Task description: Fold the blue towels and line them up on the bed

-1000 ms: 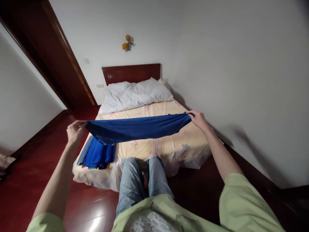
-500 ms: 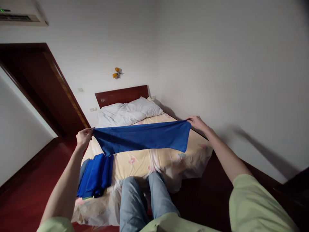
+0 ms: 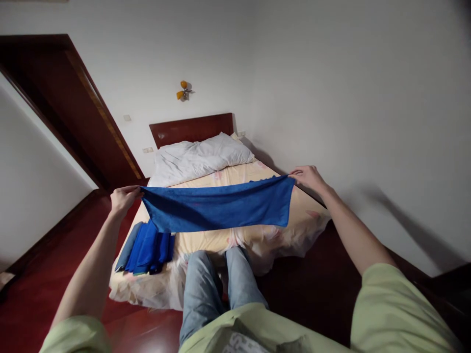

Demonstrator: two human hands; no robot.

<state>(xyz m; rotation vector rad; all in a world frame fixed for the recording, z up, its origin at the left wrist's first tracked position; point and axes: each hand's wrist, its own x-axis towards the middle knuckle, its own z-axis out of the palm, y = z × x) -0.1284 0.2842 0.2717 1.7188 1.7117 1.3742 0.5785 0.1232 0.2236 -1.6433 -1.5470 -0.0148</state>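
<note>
Pinching opposite top corners, the left hand (image 3: 123, 197) and right hand (image 3: 307, 176) hold the blue towel (image 3: 221, 208) taut between them, its long axis running hand to hand, hanging over the bed (image 3: 294, 230) below both grips.

bare sheet of the bed (image 3: 224, 240) at frame centre lies open beneath the stretched blue cloth (image 3: 221, 208). the folded blue stack (image 3: 147, 247) occupies lower left; the pillow (image 3: 200, 157) blocks the upper centre.
</note>
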